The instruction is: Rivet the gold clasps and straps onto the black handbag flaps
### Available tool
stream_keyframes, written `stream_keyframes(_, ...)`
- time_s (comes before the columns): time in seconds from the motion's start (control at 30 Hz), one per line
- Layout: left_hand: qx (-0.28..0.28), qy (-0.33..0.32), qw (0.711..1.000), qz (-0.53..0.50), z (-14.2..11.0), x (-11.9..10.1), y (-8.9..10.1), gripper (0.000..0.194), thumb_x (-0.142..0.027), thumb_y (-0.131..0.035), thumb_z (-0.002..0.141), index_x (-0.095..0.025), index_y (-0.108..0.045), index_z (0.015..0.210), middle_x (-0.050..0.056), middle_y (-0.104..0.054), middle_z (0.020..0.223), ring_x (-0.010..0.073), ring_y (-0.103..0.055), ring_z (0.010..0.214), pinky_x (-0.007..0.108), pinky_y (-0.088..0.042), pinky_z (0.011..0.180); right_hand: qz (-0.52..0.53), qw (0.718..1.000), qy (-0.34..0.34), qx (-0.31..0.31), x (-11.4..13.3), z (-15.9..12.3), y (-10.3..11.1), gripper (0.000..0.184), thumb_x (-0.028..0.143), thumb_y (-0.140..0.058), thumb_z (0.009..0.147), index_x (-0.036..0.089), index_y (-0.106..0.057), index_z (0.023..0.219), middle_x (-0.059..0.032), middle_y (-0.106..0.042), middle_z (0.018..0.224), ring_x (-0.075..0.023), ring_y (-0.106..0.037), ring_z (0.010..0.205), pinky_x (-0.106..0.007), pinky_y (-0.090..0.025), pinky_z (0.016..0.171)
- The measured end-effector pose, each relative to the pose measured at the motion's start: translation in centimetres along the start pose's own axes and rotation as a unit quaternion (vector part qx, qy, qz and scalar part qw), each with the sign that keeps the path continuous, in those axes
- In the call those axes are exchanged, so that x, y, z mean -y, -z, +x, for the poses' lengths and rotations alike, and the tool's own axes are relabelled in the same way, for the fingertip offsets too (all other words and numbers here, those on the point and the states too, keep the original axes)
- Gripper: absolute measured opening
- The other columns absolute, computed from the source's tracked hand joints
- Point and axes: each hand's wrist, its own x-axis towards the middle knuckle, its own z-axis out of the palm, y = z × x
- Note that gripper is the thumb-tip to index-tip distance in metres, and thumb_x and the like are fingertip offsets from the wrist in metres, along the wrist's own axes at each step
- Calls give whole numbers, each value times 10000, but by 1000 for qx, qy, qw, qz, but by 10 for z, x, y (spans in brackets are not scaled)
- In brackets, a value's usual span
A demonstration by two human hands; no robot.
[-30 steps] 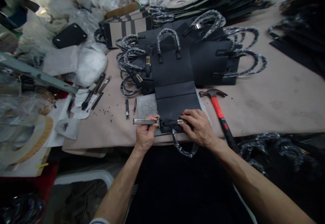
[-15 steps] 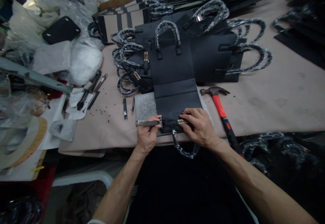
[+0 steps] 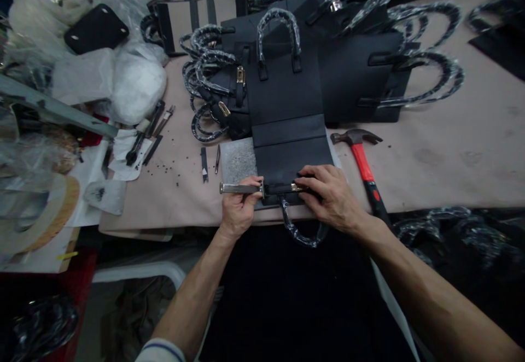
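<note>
My left hand (image 3: 238,209) is closed around a steel punch (image 3: 241,188), which lies level with its wider end against a narrow black strap (image 3: 278,188). The strap runs across the near part of a black leather bag panel (image 3: 289,162). My right hand (image 3: 332,195) has its thumb and fingers bent around the strap's right end, beside a gold-coloured metal clasp (image 3: 296,187). Below the strap, a plastic-wrapped handle (image 3: 301,233) hangs over the table edge. A speckled grey slab (image 3: 237,161) lies under the panel's left side.
A claw hammer (image 3: 363,165) with a red and black handle lies to the right. Two slim tools (image 3: 204,164) rest left of the slab. Black bag pieces (image 3: 356,72) with wrapped handles are piled behind. Plastic bags (image 3: 135,86) crowd the left, near scattered small black bits.
The camera view has shifted slightly. My right fingers have slid a little to the right along the strap, off the clasp. The left hand keeps the punch at the strap's left end.
</note>
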Motion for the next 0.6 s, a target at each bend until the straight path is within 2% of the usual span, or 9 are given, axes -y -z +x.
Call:
stream_keyframes(0.13, -1, -4, 1000, 6, 0, 0, 0, 94, -238, -669, 960, -185, -683, 1037, 99, -751, 1126, 227, -720, 1068, 415, -571, 1029, -56, 998, 5, -3, 27, 1, 0, 226, 210, -592, 943, 228, -724, 1125, -119, -623, 1237, -314, -545, 1106, -547, -426, 1005)
stream_keyframes(0.3, -2, -11, 1000, 17, 0, 0, 0, 87, -235, -654, 969, -183, -679, 1034, 100, -750, 1128, 220, -718, 1068, 402, -574, 1021, -82, 996, 0, 44, 63, -7, -19, 290, 201, -615, 921, 254, -697, 1193, -127, -546, 1392, -347, -467, 1285, -633, -277, 1153)
stream_keyframes(0.43, -3, -21, 1000, 17, 0, -1, -1, 86, -202, -647, 966, -186, -674, 1046, 94, -747, 1137, 214, -713, 1083, 391, -572, 1020, -79, 996, -26, 30, 71, -13, -32, 301, 202, -601, 932, 232, -677, 1222, -152, -515, 1444, -361, -436, 1340, -642, -277, 1150)
stream_keyframes(0.6, -5, -19, 1000, 13, -1, -2, -1, 90, -181, -638, 966, -184, -667, 1050, 93, -747, 1134, 210, -712, 1086, 384, -571, 1020, -77, 996, -28, 24, 68, -13, -33, 301, 210, -577, 951, 218, -663, 1239, -157, -527, 1430, -360, -453, 1327, -629, -281, 1144)
